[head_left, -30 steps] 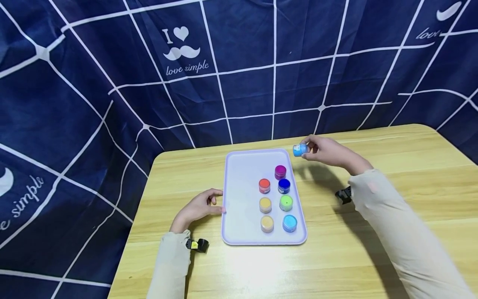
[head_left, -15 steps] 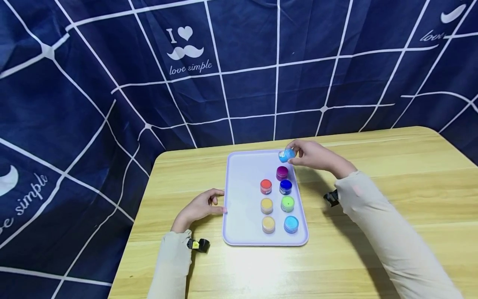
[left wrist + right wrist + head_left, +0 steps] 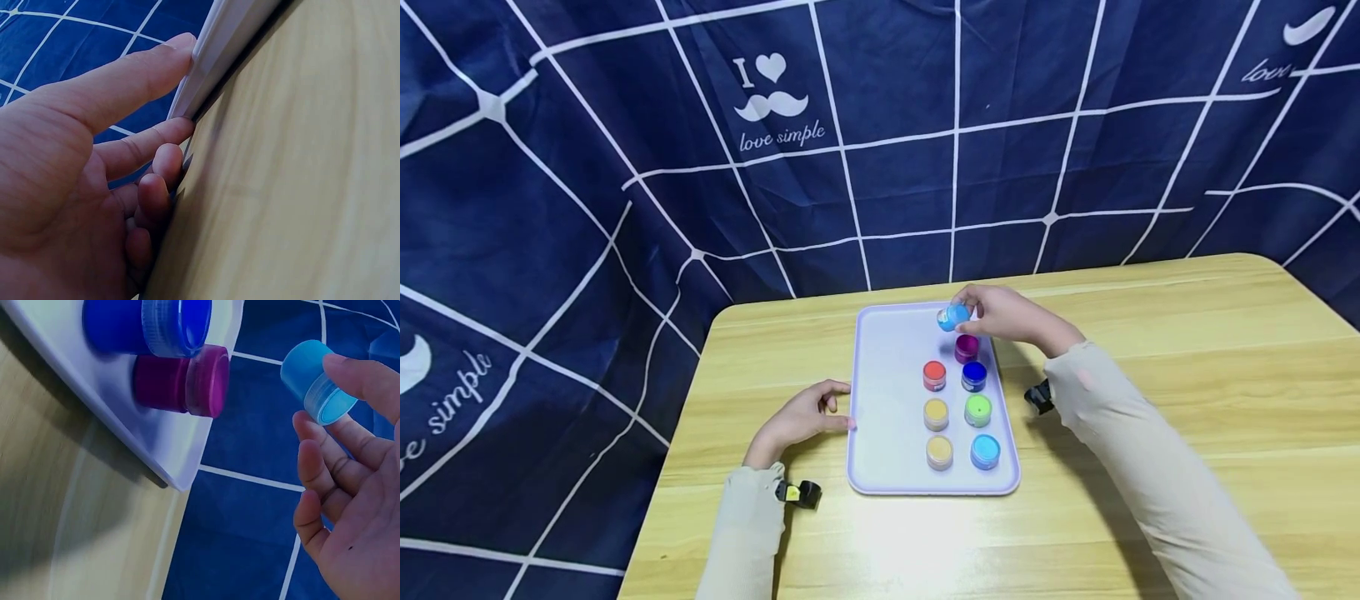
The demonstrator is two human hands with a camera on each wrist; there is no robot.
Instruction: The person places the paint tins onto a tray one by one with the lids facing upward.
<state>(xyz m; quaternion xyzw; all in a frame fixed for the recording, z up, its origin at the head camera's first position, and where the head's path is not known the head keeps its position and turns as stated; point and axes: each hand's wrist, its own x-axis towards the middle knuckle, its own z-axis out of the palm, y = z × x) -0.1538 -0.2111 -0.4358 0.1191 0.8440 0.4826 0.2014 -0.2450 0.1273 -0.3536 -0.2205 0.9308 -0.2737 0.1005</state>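
Observation:
My right hand (image 3: 1007, 315) pinches a light blue paint jar (image 3: 953, 317) between thumb and fingers. The jar is tilted above the far part of a pale lilac tray (image 3: 887, 400). In the right wrist view the thumb lies on the held jar (image 3: 306, 369), clear of a magenta jar (image 3: 169, 381). My left hand (image 3: 801, 419) is at the tray's left edge. Its thumb and index finger are extended and touch the rim (image 3: 209, 62), while the other fingers are loosely bent beside it.
On the tray's right half stand several upright jars: magenta (image 3: 967, 348), red (image 3: 934, 375), dark blue (image 3: 973, 376), green (image 3: 978, 410), another light blue (image 3: 985, 451), and two yellow-orange, one nearer (image 3: 939, 452). A wooden table (image 3: 1150, 333) meets a dark blue curtain (image 3: 895, 192) behind.
My right hand has carried the light blue jar leftward, from beyond the tray's right edge to above its far part. The left hand stays at the rim.

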